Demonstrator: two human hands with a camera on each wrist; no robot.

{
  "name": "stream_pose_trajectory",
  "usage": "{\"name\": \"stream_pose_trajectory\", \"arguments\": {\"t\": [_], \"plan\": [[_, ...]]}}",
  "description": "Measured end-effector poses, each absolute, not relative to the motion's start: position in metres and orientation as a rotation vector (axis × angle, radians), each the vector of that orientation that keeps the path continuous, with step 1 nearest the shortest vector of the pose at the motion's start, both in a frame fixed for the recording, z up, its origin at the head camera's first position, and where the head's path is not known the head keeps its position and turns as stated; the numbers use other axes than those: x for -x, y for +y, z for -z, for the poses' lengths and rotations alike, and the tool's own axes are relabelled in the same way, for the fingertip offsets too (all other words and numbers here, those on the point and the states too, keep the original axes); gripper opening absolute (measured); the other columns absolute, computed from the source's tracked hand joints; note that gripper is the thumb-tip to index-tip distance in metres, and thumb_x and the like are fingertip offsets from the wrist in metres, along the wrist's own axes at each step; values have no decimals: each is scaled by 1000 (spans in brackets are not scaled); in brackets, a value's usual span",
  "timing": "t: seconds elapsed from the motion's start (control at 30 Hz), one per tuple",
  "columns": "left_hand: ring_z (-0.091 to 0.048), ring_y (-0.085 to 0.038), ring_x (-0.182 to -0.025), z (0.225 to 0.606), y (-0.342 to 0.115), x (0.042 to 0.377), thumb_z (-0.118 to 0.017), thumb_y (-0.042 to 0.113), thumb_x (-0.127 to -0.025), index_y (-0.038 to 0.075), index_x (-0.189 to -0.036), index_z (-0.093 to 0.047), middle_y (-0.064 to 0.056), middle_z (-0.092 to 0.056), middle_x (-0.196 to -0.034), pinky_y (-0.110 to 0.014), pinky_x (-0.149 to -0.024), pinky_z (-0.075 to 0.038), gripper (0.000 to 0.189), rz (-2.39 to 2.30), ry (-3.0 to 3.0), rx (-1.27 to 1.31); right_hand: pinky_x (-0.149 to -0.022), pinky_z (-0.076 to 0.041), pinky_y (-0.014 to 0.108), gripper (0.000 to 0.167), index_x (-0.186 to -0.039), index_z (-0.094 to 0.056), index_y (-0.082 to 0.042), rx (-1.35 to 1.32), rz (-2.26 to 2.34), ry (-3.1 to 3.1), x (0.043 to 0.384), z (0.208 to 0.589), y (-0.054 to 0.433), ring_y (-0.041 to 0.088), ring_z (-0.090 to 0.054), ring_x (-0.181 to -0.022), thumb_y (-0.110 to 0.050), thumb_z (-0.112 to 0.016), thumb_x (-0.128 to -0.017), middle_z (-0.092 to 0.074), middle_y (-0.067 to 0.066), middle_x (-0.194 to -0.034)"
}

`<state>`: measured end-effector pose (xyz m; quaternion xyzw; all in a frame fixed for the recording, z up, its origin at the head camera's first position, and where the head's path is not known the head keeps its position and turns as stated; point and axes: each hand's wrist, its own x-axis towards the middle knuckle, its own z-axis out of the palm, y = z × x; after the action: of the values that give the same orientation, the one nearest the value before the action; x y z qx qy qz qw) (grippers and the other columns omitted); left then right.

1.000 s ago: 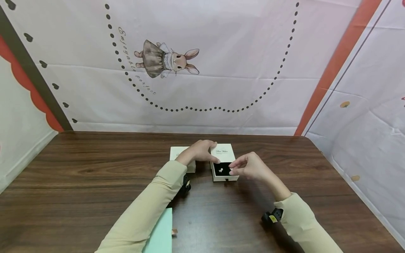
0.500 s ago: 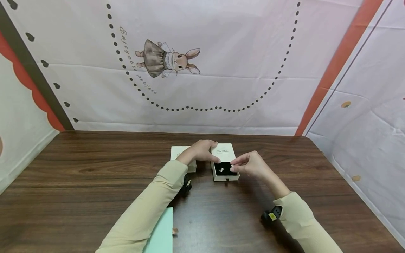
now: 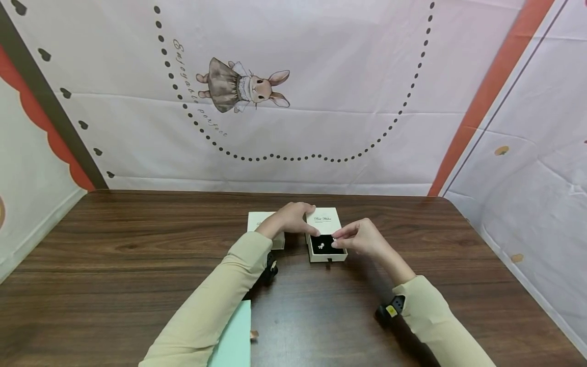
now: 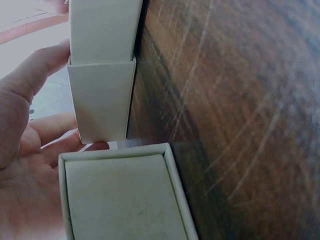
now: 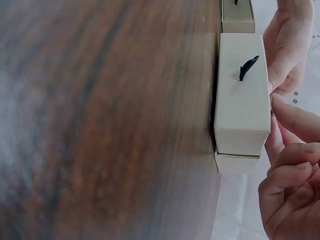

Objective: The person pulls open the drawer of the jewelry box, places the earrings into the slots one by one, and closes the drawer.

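A small cream drawer-style jewelry box [image 3: 322, 219] stands near the table's far edge. Its drawer [image 3: 327, 258] is pulled out toward me and shows a black pad [image 3: 328, 250]. One small silvery earring [image 3: 321, 246] sits on the pad's left part. My left hand [image 3: 290, 219] holds the box's outer sleeve between thumb and fingers. My right hand [image 3: 362, 239] is over the drawer's right side, thumb and index finger pinching a tiny shiny piece [image 3: 335, 239], apparently a matching earring; the fingertips mostly hide it. In the right wrist view, a black pull tab [image 5: 248, 68] sticks out of the drawer front.
A second cream box [image 3: 258, 220] stands left of the first, partly behind my left wrist. A mint-green flat item [image 3: 235, 336] lies under my left forearm, with a brownish tab [image 3: 254, 336] at its right edge. A printed white cloth [image 3: 321, 102] hangs behind the table.
My right fingertips have moved slightly up and back over the drawer with the tiny piece, and the right forearm has shifted a little left. My left hand and both boxes keep their places.
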<state>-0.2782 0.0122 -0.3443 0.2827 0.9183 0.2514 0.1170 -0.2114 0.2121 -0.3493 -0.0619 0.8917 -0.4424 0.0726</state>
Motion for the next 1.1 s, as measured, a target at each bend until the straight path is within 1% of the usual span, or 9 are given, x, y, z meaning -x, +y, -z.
{"name": "stream_pose_trajectory", "arguments": {"t": [0.1,0.33,0.43,0.67,0.83,0.97,1.1], "plan": [[-36,-21,-129,344,12,278,-75,35,-75,8,-138,-40,-4,-40,-141,-33,-104,-31,77,-734,2683,-818,-38,-32,20,20,-87,-73,-4,194,1318,2683,212,350,212,5,-37,-43,-15,-77,-71,-69,3,-69],[-34,-21,-130,344,12,278,-74,35,-75,8,-138,-39,-4,-39,-141,-34,-104,-30,78,-739,2676,-808,-39,-36,23,18,-85,-74,-6,236,1216,2760,213,351,211,6,-41,-43,-16,-78,-71,-70,3,-72],[-34,-20,-130,344,12,278,-74,36,-75,8,-138,-39,-4,-39,-141,-34,-104,-30,78,-740,2677,-810,-40,-36,23,16,-84,-75,-7,250,1179,2791,213,350,209,6,-39,-41,-15,-78,-70,-70,3,-71],[-35,-21,-129,345,11,278,-74,35,-74,8,-138,-39,-4,-39,-141,-35,-103,-32,77,-753,2676,-817,-46,-42,25,12,-78,-75,-7,349,1084,2883,212,349,207,6,-51,-53,-14,-79,-69,-70,3,-71],[-34,-21,-130,345,11,279,-75,35,-74,8,-138,-40,-3,-39,-141,-35,-104,-31,78,-762,2673,-814,-47,-43,26,11,-78,-75,-8,376,1037,2897,212,349,206,6,-53,-53,-14,-79,-70,-70,2,-70],[-33,-21,-131,346,11,280,-75,36,-74,7,-138,-39,-3,-38,-142,-35,-104,-30,79,-765,2671,-815,-49,-44,25,10,-79,-75,-9,358,994,2901,212,349,204,6,-54,-56,-14,-78,-70,-70,1,-71],[-32,-21,-131,347,11,281,-74,37,-75,6,-139,-38,-2,-37,-142,-35,-105,-29,80,-766,2660,-819,-51,-44,24,10,-79,-75,-7,402,935,2916,212,347,202,6,-55,-58,-12,-77,-71,-70,2,-73]]}}
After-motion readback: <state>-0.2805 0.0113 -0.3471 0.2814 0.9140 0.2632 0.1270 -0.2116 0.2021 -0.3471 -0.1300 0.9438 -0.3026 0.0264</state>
